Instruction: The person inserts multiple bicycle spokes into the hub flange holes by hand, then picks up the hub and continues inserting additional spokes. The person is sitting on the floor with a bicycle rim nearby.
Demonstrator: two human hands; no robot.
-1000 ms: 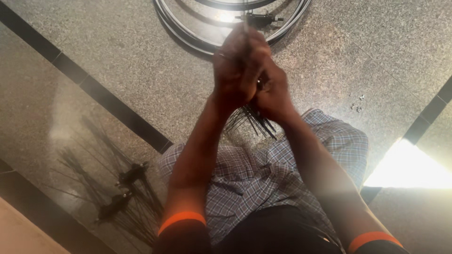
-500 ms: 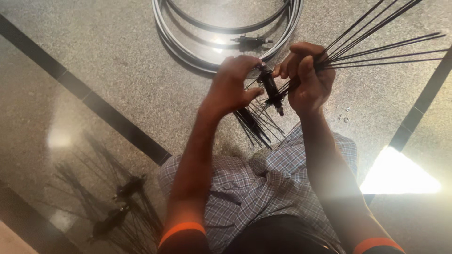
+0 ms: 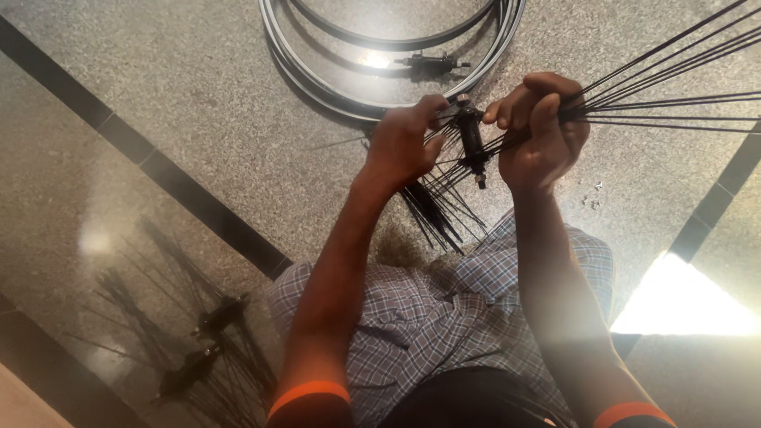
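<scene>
Fingers [image 3: 547, 119] of the right hand [image 3: 539, 143] curl tight round a bundle of black spokes [image 3: 658, 87], pressed together with the thumb laid across them. Those spokes fan out from that grip toward the upper right edge of the head view. Left hand [image 3: 400, 147] sits just beside it, fingertips bent in and pinching at the thin spokes next to the hub [image 3: 469, 141]. That small black hub stands roughly upright between the two hands, held above the floor [image 3: 198, 103], with more loose spoke ends [image 3: 436, 210] hanging down from it toward the person's lap.

Beyond the hands, at the top edge of the floor, lie several rims [image 3: 317, 71] stacked as nested rings, flat on the speckled stone. Inside the rings rests a second hub [image 3: 428, 62], lying on its side and well apart from the one in hand. Nothing sits between the hands and the rims.

Dark stripes [image 3: 158, 170] run slantwise across the polished floor, one from the top left corner down toward the lap, another along the right edge. Near the bottom left corner the glossy stone shows a dim reflection [image 3: 198, 349] of spokes and hub. A few tiny bits [image 3: 590, 198] lie on the floor just right of the right wrist; what they are I cannot tell. Checked cloth [image 3: 428, 333] covers the lap, and orange cuffs [image 3: 309, 392] ring both forearms at the bottom edge.
</scene>
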